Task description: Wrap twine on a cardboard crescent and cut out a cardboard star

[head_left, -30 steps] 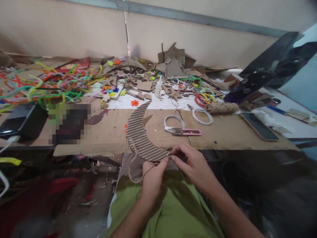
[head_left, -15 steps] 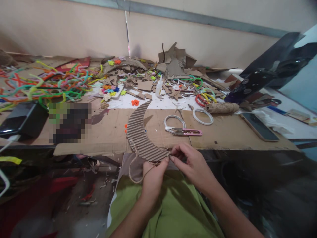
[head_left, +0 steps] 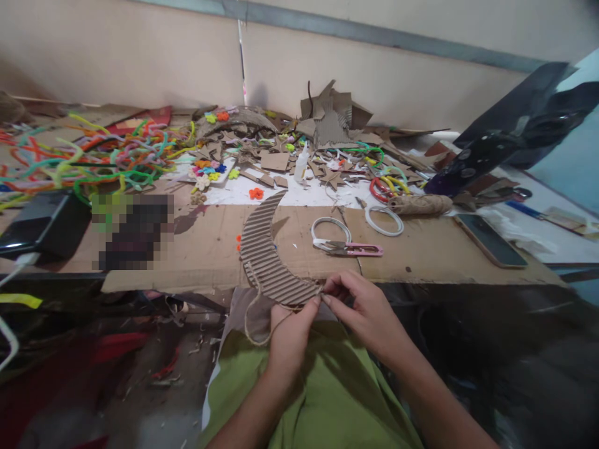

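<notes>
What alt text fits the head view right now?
The left hand and right hand pinch the near tip of a corrugated cardboard crescent, with twine looping down from it over a green lap. Behind lie pink snips, a phone, a spool, pipe cleaners and scraps on a cluttered table.

chg: nil seen | L hand (head_left: 291, 340), R hand (head_left: 369, 315) unmoved on crescent (head_left: 262, 252)
</notes>
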`<action>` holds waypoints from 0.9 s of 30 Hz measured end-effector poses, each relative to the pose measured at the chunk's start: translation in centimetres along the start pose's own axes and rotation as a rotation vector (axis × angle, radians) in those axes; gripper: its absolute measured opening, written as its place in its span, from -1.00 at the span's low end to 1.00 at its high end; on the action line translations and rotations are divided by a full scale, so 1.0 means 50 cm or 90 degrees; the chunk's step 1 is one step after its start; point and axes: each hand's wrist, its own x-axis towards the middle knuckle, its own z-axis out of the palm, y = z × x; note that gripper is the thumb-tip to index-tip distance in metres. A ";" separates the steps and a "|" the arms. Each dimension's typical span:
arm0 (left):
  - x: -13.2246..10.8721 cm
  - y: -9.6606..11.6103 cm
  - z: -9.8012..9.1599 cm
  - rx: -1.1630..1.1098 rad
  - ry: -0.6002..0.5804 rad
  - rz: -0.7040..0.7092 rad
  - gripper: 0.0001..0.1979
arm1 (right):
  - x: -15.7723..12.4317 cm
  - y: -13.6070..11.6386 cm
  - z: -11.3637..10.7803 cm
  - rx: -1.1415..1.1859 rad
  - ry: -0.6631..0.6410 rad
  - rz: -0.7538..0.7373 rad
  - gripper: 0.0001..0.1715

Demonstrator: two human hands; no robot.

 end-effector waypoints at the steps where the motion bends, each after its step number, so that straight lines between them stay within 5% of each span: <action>1: 0.000 -0.001 -0.001 0.004 0.001 0.000 -0.71 | -0.001 0.001 -0.001 0.000 -0.001 0.001 -0.91; 27: 0.005 -0.006 -0.001 0.009 0.024 -0.002 -0.75 | 0.002 -0.009 0.004 -0.059 0.037 -0.035 -0.90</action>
